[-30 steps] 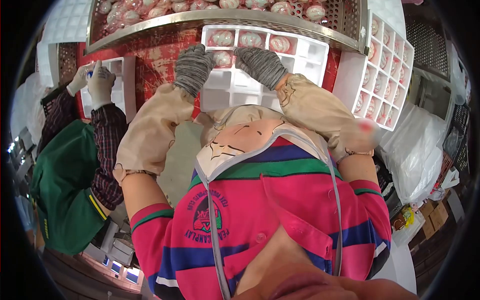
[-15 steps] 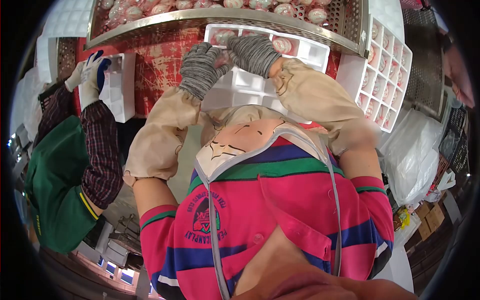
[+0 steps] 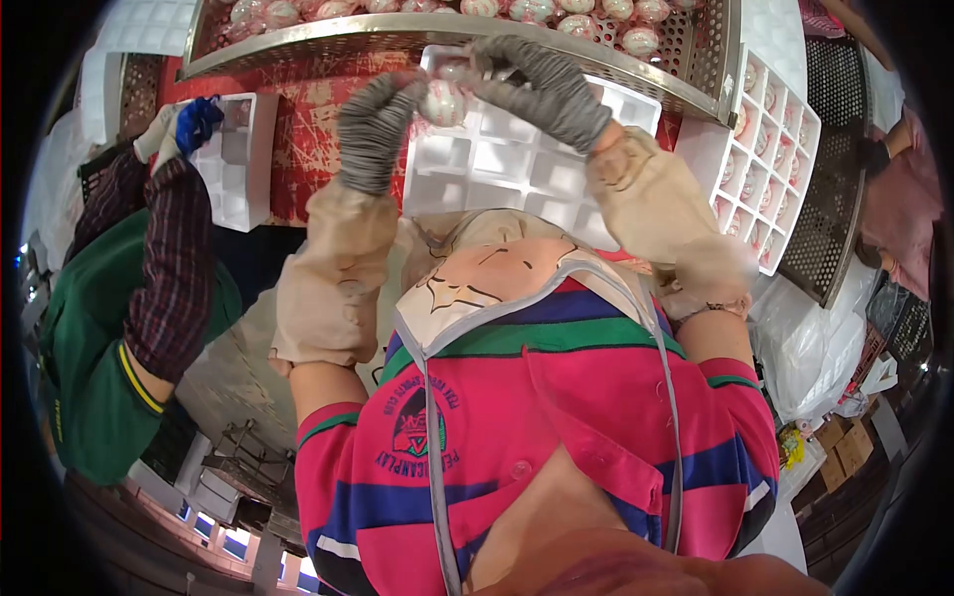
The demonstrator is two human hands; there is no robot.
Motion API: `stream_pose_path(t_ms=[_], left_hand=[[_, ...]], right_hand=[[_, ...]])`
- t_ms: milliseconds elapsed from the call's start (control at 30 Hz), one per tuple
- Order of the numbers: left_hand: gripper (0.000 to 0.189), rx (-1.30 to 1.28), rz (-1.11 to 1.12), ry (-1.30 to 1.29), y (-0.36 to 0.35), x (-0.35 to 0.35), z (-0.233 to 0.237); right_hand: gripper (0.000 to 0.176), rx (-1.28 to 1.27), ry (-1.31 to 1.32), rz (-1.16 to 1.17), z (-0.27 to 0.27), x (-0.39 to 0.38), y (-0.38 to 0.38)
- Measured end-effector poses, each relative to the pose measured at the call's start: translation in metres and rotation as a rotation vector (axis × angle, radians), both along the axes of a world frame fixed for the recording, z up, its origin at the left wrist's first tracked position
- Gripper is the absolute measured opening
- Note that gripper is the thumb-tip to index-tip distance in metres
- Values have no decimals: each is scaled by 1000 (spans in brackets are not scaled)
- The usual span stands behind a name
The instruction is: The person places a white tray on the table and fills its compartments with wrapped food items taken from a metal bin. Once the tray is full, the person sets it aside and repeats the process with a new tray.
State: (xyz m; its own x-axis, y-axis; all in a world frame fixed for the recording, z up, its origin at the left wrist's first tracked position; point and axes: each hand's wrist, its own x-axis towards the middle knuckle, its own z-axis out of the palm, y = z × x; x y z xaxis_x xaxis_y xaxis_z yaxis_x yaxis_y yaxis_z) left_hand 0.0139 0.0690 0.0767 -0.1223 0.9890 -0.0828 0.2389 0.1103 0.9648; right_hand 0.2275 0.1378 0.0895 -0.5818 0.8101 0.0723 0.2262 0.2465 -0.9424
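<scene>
A baseball [image 3: 444,103] in a clear plastic wrapper is held between my two hands, just above a white tray with square compartments [image 3: 482,194]. My left hand [image 3: 376,129], in a grey knit glove, pinches the wrapper at the ball's left side. On the right side, the bent fingers of my right hand [image 3: 547,94], gloved alike, close on the wrapper, though their tips are partly hidden. Behind the held ball, another wrapped ball [image 3: 453,70] shows in a back compartment of the tray. My right hand and forearm cover part of the tray's back row.
A perforated metal bin [image 3: 457,38] with several wrapped balls stands at the back. To the right is a filled white tray [image 3: 760,169]. At left, a co-worker's gloved hands [image 3: 184,129] are at another white tray [image 3: 243,169]. Another person's arm [image 3: 894,144] shows far right.
My hands have drawn apart, the left slightly leftward and the right rightward. The wrapped baseball now shows between them. The co-worker's hands at left have changed pose.
</scene>
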Motion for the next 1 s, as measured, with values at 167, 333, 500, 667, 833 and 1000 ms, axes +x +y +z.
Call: stream_pose_path(t_ms=[167,333,500,667,833,1000], left_hand=[[18,-209,-29,-429,1,11,20],[18,-136,-31,130,-19,22,-23],[21,-317,108,-5,-14,14,-31],[21,-437,121,59,-5,-9,-46],[19,-417,106,-214,-21,-14,-38],[18,176,-100,474,-28,-6,-58]], right_hand=[[58,-712,123,273,10,5,-20],[58,-208,-244,129,-23,5,-37],[54,299,-530,83,-38,-27,-32],[44,408,-822,266,-37,-68,-35],[40,630,-584,163,-57,-50,-53],[38,745,-598,260,-58,-48,-49]])
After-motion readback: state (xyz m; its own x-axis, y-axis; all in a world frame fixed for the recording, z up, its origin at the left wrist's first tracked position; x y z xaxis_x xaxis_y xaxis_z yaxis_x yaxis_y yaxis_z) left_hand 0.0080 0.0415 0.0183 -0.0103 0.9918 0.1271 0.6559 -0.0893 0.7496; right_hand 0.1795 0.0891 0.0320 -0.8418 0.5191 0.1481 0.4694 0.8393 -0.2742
